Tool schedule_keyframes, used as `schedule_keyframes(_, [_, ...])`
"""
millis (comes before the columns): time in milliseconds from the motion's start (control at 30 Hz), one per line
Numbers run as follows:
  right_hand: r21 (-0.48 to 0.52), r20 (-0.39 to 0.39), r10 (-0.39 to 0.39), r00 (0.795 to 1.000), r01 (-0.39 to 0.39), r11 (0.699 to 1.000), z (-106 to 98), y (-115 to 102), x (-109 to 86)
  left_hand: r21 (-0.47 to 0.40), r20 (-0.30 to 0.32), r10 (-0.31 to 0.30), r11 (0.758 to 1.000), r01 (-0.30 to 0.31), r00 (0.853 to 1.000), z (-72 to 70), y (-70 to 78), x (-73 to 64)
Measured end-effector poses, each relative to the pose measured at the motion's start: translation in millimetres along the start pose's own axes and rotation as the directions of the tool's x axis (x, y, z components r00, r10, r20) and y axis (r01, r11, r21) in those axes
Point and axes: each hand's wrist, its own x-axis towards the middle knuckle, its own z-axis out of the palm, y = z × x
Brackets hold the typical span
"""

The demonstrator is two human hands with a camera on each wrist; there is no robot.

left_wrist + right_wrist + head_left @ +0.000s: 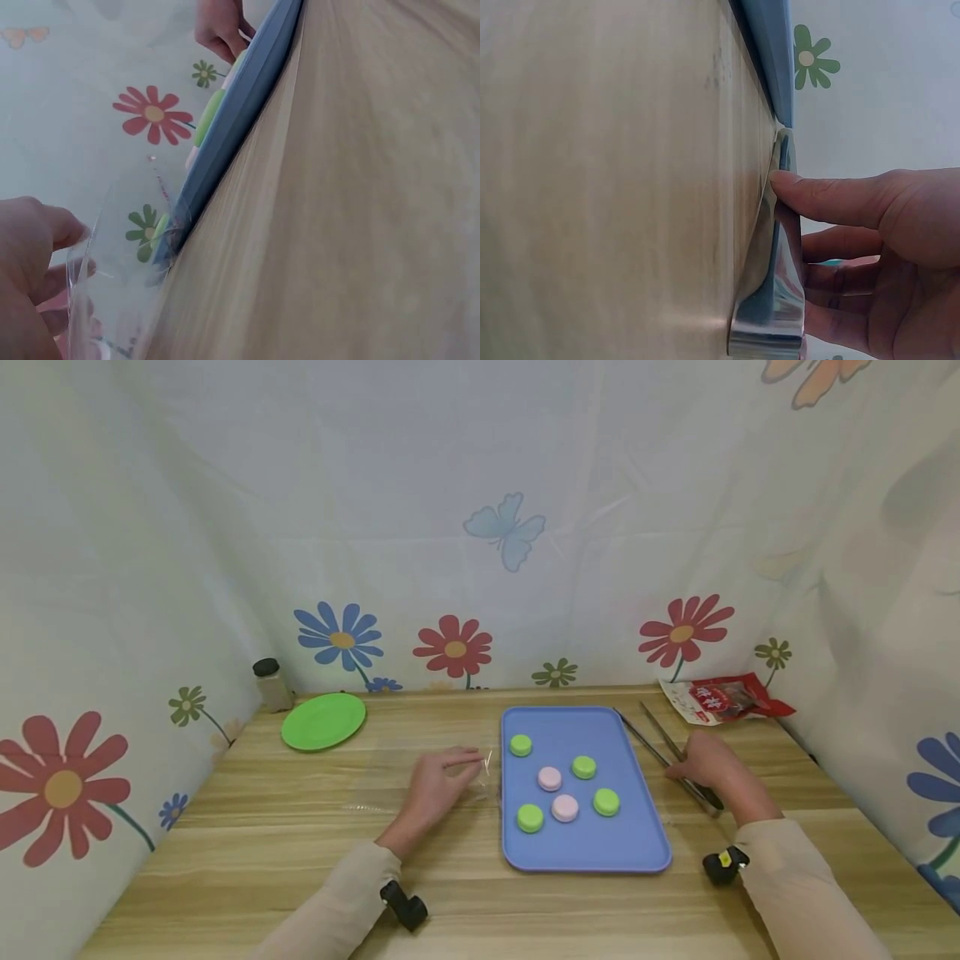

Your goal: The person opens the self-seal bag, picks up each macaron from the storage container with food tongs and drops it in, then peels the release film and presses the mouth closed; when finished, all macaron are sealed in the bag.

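Observation:
My left hand [438, 785] is left of the blue tray [585, 857], its thumb and fingers at the edge of a clear plastic bag [112, 277] that spreads out over the table. Thumb and fingers of my right hand [712, 770] grip metal tongs [769, 300] lying low over the table at the tray's right side. The two arms of the tongs stand apart, pointing away from me. On the tray sit several green macarons [530, 817] and two pink macarons [565, 808], spaced out.
A green plate [324, 722] lies at the back left, beside a small jar with a black lid [272, 683]. At the back right is a red and white food packet [723, 699]. A flowered curtain [420, 568] encloses the wooden table [450, 918] behind and at the sides.

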Motion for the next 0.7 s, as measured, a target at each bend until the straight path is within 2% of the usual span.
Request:
schedule_keyframes(133, [-0.002,-0.009,-0.019,1.0,0.019,1.0,-0.2,-1.6,-1.7,0.128,0.035,0.122,0.984,-0.125,0.992,2.0,0.7,-1.6])
schedule_keyframes(267, [-0.004,-0.024,-0.051,0.998,0.051,0.999,-0.6,-2.3,-3.8,0.257,0.045,0.203,0.944,-0.208,0.978,3.6,0.8,-3.1])
schedule_keyframes(600, [0.006,-0.006,-0.039,0.999,0.039,0.999,-3.1,-3.7,-4.8,0.291,0.115,0.255,0.915,-0.278,0.96,2.7,0.9,-1.9])
schedule_keyframes(700, [0.003,-0.001,-0.033,0.999,0.033,0.999,-2.9,-3.6,-3.9,0.288,0.13,0.235,0.92,-0.264,0.963,1.9,1.2,-2.5])
